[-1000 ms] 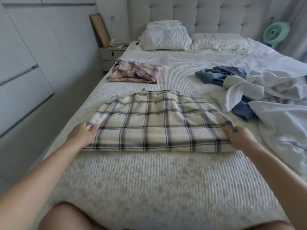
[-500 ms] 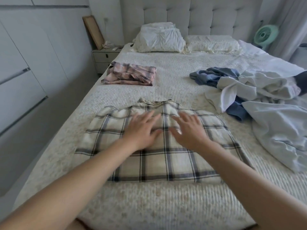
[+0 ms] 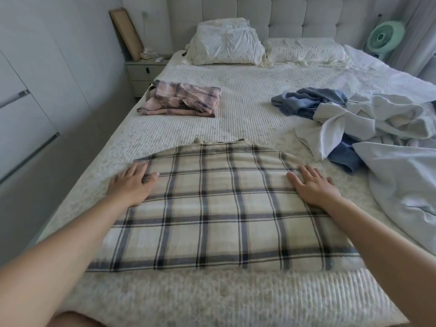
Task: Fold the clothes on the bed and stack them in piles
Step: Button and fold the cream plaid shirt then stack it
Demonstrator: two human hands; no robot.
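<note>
- Now smoothing: left hand (image 3: pixel 132 182) and right hand (image 3: pixel 313 185) pressed flat, fingers straight, on opposite side edges of the cream plaid shirt (image 3: pixel 217 208); grasping nothing, only bearing down on cloth.
- Spread wide apart, probably to push wrinkles outward and keep the fabric taut for a square fold.
- Laid broad and flat near the foot of the bed (image 3: pixel 247 109), close to the body, within easy reach of both arms.
- Set apart near the far left edge: folded pink plaid garment (image 3: pixel 181 99), likely the start of a pile, clear of the working patch.
- Heaped at the right, unfolded: blue garment (image 3: pixel 304 102) tangled with white clothes (image 3: pixel 372 119), apparently waiting their turn.
</note>
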